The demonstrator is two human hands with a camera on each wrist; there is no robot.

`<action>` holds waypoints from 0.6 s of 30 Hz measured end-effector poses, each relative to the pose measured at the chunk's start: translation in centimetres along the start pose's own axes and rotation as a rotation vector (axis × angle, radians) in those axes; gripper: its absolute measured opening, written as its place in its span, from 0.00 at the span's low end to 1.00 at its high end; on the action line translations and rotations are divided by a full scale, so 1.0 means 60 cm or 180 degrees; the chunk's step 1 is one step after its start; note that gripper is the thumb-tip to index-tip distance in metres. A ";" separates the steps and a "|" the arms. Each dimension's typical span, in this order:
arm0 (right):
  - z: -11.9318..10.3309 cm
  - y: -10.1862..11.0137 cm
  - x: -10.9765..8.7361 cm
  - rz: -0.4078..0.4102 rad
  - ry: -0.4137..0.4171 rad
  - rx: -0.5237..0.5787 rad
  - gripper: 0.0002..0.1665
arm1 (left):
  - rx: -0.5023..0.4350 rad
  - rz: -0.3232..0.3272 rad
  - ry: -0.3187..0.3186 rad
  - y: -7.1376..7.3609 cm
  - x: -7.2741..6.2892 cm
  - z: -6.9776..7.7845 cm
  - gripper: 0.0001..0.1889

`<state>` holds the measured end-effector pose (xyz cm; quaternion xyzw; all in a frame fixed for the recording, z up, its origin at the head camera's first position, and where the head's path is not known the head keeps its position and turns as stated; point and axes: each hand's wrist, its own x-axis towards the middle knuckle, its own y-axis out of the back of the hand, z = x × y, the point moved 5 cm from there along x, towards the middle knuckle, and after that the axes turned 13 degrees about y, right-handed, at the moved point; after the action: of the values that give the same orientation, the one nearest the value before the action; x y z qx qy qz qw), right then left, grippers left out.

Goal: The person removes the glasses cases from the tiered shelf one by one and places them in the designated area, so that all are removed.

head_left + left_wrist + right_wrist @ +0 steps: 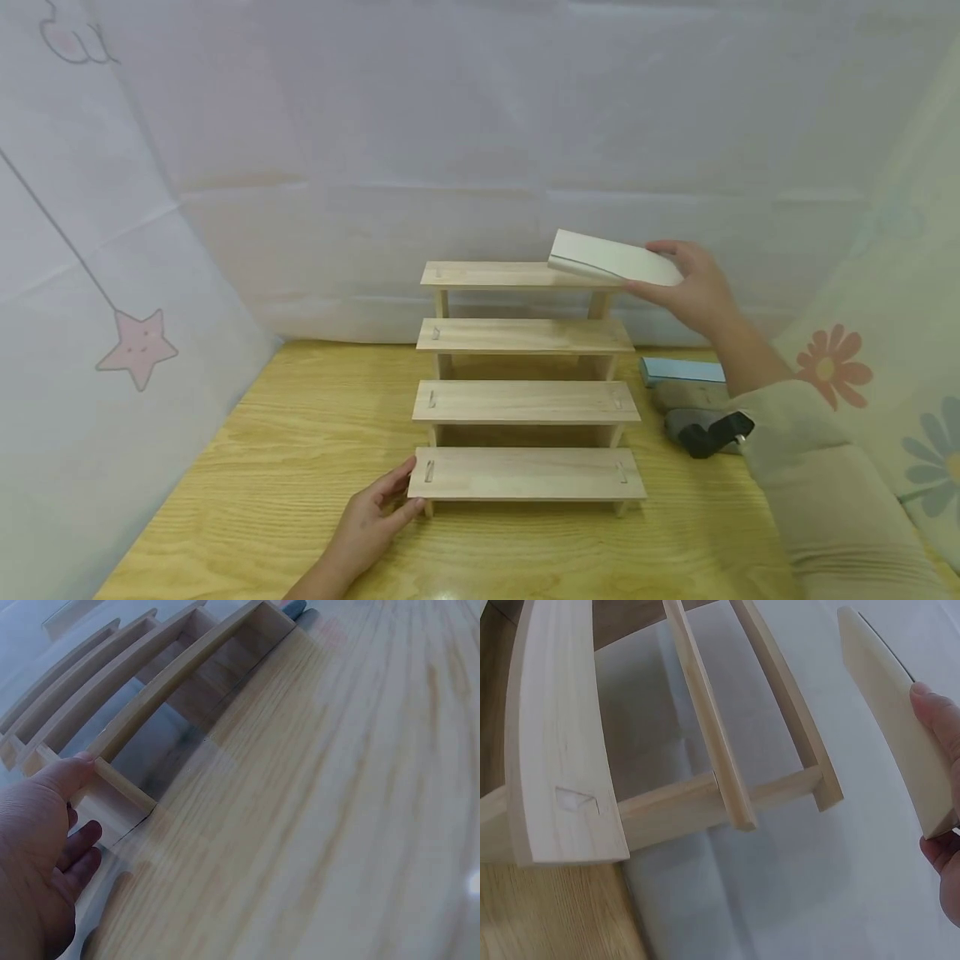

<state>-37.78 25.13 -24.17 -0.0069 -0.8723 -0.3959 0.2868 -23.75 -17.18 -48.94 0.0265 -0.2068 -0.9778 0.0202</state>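
Note:
A pale wooden stand with stepped shelves (525, 402) stands on the table. At the left end of its lowest shelf (525, 473), my left hand (371, 521) grips the corner, and the left wrist view shows the thumb (67, 774) on the board's edge with the other fingers curled beside the side panel. My right hand (697, 283) holds a slim cream case (600, 252) by its right end, between thumb and fingers. The case is tilted, with a seam along its side (885, 645), and overlaps the right part of the top shelf (495, 273) in the head view.
Right of the stand lie a light-blue case (682, 370), a brownish case (678, 395) and a grey one, partly hidden by the right arm. A black device (716, 433) sits at the right sleeve. A white cloth backdrop (375, 125) closes off the back and sides.

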 end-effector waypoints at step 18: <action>0.054 0.063 -0.061 0.0141 -0.0175 -0.0106 0.47 | -0.0084 -0.0046 -0.0044 0.000 0.001 0.004 0.31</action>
<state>-35.41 30.75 -25.11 -0.0418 -0.8728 -0.4035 0.2713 -23.83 -17.08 -48.74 0.0210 -0.1938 -0.9807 0.0121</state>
